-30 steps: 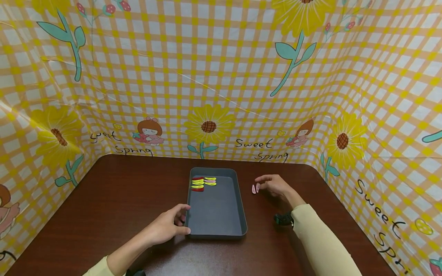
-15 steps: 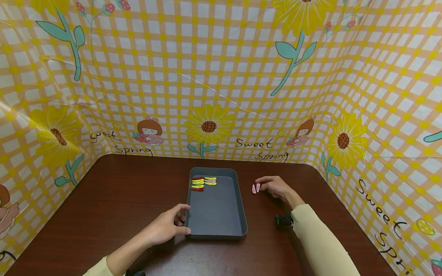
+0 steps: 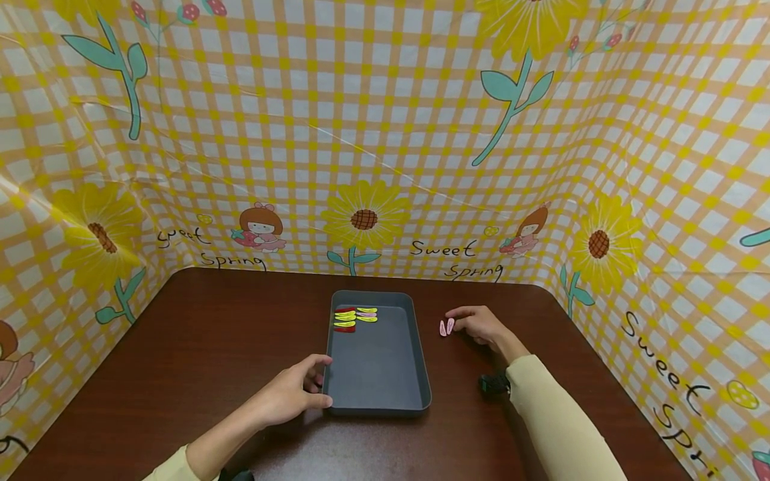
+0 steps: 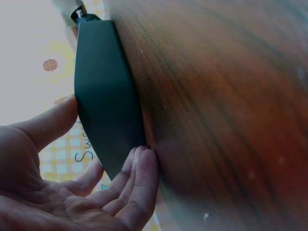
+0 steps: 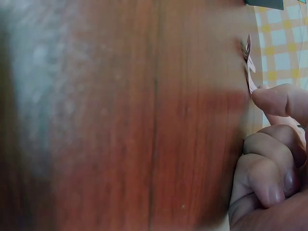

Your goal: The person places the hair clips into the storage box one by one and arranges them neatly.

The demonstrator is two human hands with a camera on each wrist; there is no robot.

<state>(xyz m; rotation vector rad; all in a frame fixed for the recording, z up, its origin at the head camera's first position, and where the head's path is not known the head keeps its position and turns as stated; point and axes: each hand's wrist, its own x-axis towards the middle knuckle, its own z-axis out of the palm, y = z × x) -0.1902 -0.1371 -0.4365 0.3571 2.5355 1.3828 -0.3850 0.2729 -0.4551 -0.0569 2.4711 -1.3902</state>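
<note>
A dark grey rectangular tray [image 3: 377, 374] lies on the table. My left hand [image 3: 293, 394] holds its left side, with the thumb at the rim and fingertips at the bottom edge in the left wrist view. Several red and yellow hair clips [image 3: 345, 320] form a column in the tray's far left corner; beside them is a shorter column of two yellow clips and a pink hair clip [image 3: 367, 314]. Right of the tray, two pink hair clips [image 3: 442, 328] lie side by side. My right hand [image 3: 481, 325] touches the nearer one with its thumb, index finger extended, other fingers curled.
The dark brown wooden table [image 3: 228, 334] carries everything. A checked cloth with sunflowers [image 3: 385, 133] rises behind and on both sides. A dark strapped device [image 3: 494, 384] sits at my right wrist.
The right-hand pink hair clip has turned slightly under my right hand's touch. My left hand and the tray stay where they were.
</note>
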